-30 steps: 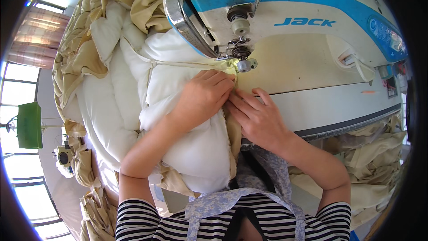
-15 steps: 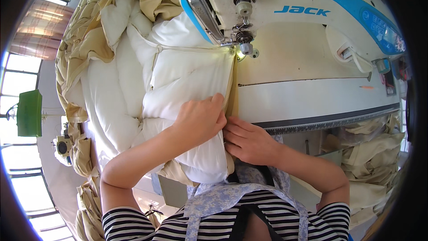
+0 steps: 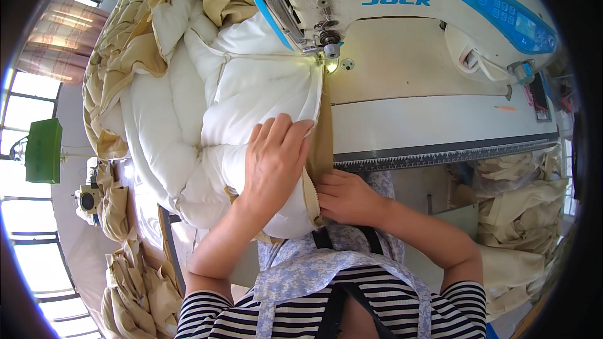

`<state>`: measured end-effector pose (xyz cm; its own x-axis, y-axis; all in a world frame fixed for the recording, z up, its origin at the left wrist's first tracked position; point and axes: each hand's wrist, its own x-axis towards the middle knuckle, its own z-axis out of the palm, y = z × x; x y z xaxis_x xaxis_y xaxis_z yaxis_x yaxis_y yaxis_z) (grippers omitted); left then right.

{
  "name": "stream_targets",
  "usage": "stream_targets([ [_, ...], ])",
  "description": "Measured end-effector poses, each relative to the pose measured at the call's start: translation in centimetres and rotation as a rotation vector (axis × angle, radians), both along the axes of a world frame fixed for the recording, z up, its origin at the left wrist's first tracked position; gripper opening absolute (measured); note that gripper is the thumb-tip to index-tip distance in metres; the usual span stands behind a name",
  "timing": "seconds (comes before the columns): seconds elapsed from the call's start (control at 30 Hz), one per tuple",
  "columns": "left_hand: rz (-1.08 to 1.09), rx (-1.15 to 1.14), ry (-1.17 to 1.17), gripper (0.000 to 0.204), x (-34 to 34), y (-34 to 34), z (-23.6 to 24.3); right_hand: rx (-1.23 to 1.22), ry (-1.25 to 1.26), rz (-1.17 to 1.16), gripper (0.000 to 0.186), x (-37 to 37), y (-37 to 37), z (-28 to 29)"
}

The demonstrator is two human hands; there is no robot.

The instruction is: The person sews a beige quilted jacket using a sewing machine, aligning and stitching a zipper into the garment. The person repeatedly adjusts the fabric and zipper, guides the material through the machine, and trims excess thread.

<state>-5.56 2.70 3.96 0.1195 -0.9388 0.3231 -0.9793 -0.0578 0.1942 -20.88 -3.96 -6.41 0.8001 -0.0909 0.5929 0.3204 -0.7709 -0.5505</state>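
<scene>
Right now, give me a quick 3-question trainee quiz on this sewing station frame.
1. True or false: the left hand lies flat on the white padded quilt.
2. What does the right hand pinch? A) the tan fabric edge with zipper B) a green lamp shade C) the machine's control panel
3. Fill in: the quilt's seam edge runs up to the ____ of the sewing machine.

Key: 1 true; 2 A; 3 presser foot and needle.
</scene>
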Motion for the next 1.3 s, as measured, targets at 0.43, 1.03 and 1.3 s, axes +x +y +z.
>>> stream_targets([
  [0.43,-0.281,0.254,0.08,0.011,3.1,-1.9,-2.7,0.273,0.069,0.047,0.013,-1.7,-1.0,1.7],
  [1.03,-0.352,0.178,0.215,0.019,9.0,-7.4,-4.4,0.341,0.231,-0.145,0.013,2.3,-4.4,3.4],
  [1.3,-0.181,0.061,0.359,0.028,9.2,-4.9,-3.4,-0.049,0.148,0.057,0.037,2.4,-1.7,2.3],
])
